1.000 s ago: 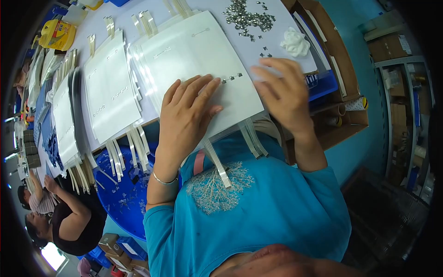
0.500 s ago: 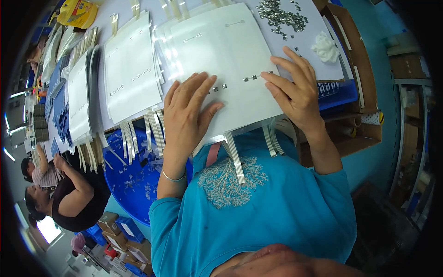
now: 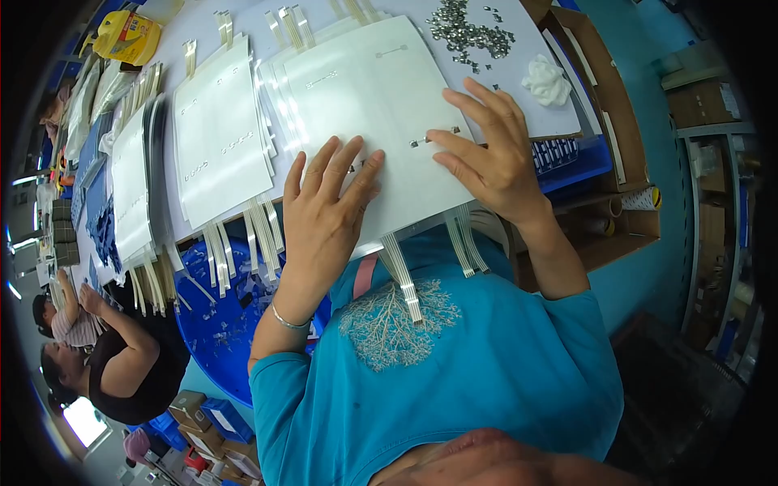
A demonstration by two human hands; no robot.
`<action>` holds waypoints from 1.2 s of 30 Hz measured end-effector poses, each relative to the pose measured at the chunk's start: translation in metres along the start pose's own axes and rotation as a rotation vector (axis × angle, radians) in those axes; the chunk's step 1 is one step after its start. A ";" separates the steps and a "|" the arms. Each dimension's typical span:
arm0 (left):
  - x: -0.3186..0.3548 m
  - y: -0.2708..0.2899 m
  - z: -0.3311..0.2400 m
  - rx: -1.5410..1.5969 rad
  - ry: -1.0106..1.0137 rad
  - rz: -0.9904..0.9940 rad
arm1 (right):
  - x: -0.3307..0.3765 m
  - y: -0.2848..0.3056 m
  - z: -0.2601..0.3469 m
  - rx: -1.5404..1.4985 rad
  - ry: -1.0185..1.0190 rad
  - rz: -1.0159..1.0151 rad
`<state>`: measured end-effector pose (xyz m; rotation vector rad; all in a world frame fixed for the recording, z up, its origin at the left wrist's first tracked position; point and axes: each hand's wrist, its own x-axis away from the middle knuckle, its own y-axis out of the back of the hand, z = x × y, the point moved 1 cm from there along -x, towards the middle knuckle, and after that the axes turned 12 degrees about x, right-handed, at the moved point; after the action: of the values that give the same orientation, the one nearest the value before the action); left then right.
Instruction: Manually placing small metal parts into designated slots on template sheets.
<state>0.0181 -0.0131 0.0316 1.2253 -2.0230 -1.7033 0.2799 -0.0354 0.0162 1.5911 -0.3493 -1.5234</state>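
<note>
A stack of white flexible sheets (image 3: 405, 93) lies before me, with small metal pieces in a row near its close edge. My left hand (image 3: 328, 211) rests on the sheet's left part, fingers spread, partly covering metal pieces (image 3: 356, 168) there. My right hand (image 3: 494, 158) is over the right part, its fingers apart. Its index fingertip is at a metal piece (image 3: 416, 143), and the thumb is just below. Another metal piece (image 3: 455, 130) sits beside the index finger. Flat ribbon tails (image 3: 401, 271) hang from the sheet's near edge towards my shirt.
Loose metal pieces (image 3: 474, 36) lie heaped at the far right, near a crumpled white wad (image 3: 547, 81). More sheet stacks (image 3: 215, 134) stand left. A blue basin (image 3: 215, 336) is below the table edge, a blue tray (image 3: 583, 166) at right. Co-workers (image 3: 134, 356) sit at left.
My right index finger has shifted left along the row of metal pieces. My left hand has slid right, now covering pieces that showed before. The whole view has shifted slightly.
</note>
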 end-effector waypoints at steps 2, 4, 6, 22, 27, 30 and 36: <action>0.002 -0.004 0.003 0.045 0.006 -0.019 | -0.001 -0.001 0.001 0.019 0.027 0.014; 0.002 -0.005 0.002 0.093 0.015 -0.037 | -0.005 -0.002 -0.003 0.005 0.064 0.041; 0.000 -0.005 -0.001 0.089 0.054 -0.053 | -0.003 -0.004 -0.004 0.000 0.060 0.031; -0.057 -0.027 0.026 0.064 -0.001 -0.065 | 0.030 0.038 -0.071 0.469 -0.406 -0.181; -0.051 -0.022 0.019 0.070 0.026 0.018 | 0.032 0.036 -0.045 0.148 -0.368 -0.114; -0.042 -0.018 0.010 0.049 0.031 0.052 | 0.030 0.032 -0.046 0.105 -0.274 -0.024; -0.025 -0.009 -0.009 0.040 0.042 0.087 | 0.019 0.042 -0.043 0.240 -0.140 0.071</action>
<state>0.0433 -0.0015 0.0339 1.1575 -2.0635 -1.5923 0.3382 -0.0565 0.0287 1.6386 -0.6812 -1.5886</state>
